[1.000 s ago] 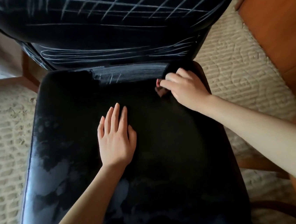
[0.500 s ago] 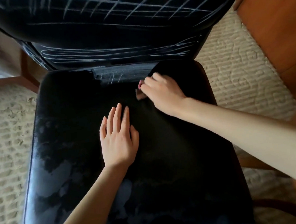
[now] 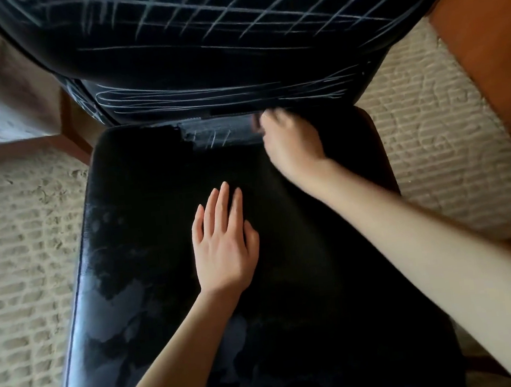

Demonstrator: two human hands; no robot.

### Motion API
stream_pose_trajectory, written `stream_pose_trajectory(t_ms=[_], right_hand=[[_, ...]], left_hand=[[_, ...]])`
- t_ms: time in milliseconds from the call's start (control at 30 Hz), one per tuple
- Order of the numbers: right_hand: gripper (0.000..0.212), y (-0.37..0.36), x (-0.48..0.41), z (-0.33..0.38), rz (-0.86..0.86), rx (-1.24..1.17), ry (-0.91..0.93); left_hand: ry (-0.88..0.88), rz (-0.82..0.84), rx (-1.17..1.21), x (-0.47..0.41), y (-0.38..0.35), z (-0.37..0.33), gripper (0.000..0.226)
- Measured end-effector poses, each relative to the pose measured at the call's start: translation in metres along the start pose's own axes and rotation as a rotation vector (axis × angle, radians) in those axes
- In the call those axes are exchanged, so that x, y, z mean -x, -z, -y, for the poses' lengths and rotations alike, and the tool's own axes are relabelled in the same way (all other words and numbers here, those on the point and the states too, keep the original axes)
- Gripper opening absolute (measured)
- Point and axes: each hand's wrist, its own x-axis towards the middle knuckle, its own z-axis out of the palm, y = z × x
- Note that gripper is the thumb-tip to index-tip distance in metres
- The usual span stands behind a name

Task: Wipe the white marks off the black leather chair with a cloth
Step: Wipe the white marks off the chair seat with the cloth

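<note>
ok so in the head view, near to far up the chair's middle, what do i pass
left hand flat on the seat → smeared white patch at its back edge → horizontal white lines low on the backrest → white grid higher up

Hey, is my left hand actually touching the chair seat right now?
Touching. The head view shows the left hand lying flat on the black seat, palm down, its fingers straight against the leather, with no gap visible underneath.
</note>
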Motion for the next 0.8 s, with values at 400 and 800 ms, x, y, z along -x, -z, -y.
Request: stream_pose_trajectory(t_ms=[400, 800], right_hand=[[0.025, 0.005, -0.019, -0.043, -0.056, 0.208, -0.155], [0.018, -0.004, -0.009, -0.004, 0.051, 0.056, -0.012]], left_hand=[[0.0, 0.012, 0.004, -0.001, 0.002, 0.0, 0.052], [-0.002, 0.062, 0.009, -0.001, 0.004, 0.0, 0.053]])
